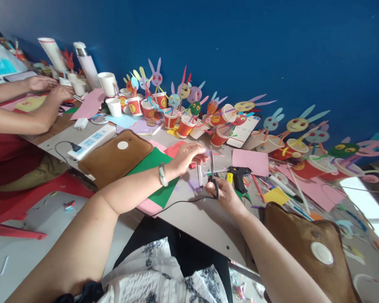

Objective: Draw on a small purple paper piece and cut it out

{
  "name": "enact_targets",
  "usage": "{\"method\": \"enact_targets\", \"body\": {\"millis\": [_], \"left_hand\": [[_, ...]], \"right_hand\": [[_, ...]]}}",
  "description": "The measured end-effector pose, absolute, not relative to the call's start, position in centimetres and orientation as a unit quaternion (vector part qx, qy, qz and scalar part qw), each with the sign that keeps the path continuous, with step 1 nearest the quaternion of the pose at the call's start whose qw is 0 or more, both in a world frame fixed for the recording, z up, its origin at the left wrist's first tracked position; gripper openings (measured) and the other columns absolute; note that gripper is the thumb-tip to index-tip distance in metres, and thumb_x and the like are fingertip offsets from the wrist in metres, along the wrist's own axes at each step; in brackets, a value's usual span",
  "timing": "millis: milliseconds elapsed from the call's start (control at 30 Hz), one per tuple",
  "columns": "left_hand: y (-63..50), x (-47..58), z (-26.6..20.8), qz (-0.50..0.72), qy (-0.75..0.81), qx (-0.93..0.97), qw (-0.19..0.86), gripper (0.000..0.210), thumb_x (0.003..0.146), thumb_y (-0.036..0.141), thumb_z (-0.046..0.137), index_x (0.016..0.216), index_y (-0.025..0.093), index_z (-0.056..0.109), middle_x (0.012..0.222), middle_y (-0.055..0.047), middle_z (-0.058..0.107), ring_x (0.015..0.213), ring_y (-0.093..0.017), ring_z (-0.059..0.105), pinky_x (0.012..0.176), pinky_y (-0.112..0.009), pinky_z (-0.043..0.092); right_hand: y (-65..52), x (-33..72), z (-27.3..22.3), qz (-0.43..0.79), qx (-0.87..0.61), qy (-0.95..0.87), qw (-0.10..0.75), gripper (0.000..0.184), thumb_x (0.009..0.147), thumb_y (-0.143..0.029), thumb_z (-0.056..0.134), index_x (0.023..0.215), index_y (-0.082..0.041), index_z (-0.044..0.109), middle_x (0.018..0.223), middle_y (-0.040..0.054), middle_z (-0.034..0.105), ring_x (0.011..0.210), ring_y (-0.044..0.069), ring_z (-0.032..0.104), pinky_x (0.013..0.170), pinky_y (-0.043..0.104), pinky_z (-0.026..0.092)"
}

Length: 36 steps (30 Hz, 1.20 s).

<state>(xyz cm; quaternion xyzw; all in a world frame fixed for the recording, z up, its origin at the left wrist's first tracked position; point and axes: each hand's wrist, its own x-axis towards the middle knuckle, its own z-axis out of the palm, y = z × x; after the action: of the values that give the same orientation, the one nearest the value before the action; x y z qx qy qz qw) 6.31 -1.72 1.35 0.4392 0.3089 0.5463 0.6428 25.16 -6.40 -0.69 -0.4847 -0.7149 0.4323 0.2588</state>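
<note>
A pair of black-handled scissors (213,184) is gripped in my right hand (227,197), with the blades pointing away from me. Just left of the blades, my left hand (188,158) is raised with its fingers curled together. Something pale purple shows by its fingertips, too small to make out. Below that hand lie a marker pen (200,176) and a small red cap (193,166). A black glue gun (239,178) rests right of the scissors. Green paper (158,179) lies under my left forearm.
Paper cups with rabbit figures (186,125) line the blue wall. A phone (244,131) leans among them. Brown cushion-like pads (113,158) lie on both sides. A power strip (93,141) sits left, near another person's hands (42,83). Pink paper (250,162) and pens are to the right.
</note>
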Motion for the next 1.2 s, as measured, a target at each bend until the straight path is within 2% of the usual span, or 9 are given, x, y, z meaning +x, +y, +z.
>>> {"method": "enact_targets", "body": {"millis": [133, 267, 400, 1200], "left_hand": [[-1.79, 6.45, 1.43, 0.541, 0.315, 0.429, 0.651, 0.04, 0.082, 0.053, 0.063, 0.075, 0.015, 0.06, 0.068, -0.004, 0.066, 0.053, -0.008, 0.057, 0.047, -0.02, 0.036], [-2.02, 6.38, 1.53, 0.525, 0.309, 0.464, 0.643, 0.03, 0.075, 0.041, 0.074, 0.074, 0.015, 0.059, 0.066, 0.0, 0.063, 0.053, -0.005, 0.054, 0.048, -0.018, 0.036], [-1.95, 6.29, 1.25, 0.528, 0.302, 0.467, 0.641, 0.022, 0.075, 0.033, 0.073, 0.077, 0.015, 0.06, 0.065, 0.001, 0.063, 0.053, -0.006, 0.053, 0.048, -0.018, 0.035], [-1.81, 6.05, 1.64, 0.536, 0.305, 0.456, 0.642, 0.021, 0.074, 0.031, 0.069, 0.074, 0.016, 0.056, 0.067, 0.0, 0.064, 0.056, -0.007, 0.056, 0.049, -0.018, 0.038]], "right_hand": [[-6.35, 25.23, -0.82, 0.432, -0.49, -0.711, 0.261, 0.063, 0.076, -0.081, 0.054, 0.061, -0.021, 0.04, 0.058, -0.0022, 0.039, 0.059, 0.012, 0.033, 0.055, 0.029, 0.025], [-6.36, 25.25, -0.83, 0.436, -0.486, -0.71, 0.265, 0.064, 0.075, -0.083, 0.054, 0.061, -0.021, 0.041, 0.058, -0.0022, 0.039, 0.058, 0.012, 0.033, 0.055, 0.029, 0.025], [-6.45, 25.16, -0.69, 0.429, -0.486, -0.713, 0.267, 0.065, 0.075, -0.083, 0.053, 0.061, -0.021, 0.042, 0.058, -0.0017, 0.041, 0.059, 0.013, 0.035, 0.055, 0.029, 0.027], [-6.48, 25.18, -0.6, 0.431, -0.484, -0.713, 0.269, 0.06, 0.078, -0.076, 0.056, 0.061, -0.021, 0.041, 0.058, -0.0019, 0.041, 0.058, 0.012, 0.034, 0.054, 0.028, 0.026]]}}
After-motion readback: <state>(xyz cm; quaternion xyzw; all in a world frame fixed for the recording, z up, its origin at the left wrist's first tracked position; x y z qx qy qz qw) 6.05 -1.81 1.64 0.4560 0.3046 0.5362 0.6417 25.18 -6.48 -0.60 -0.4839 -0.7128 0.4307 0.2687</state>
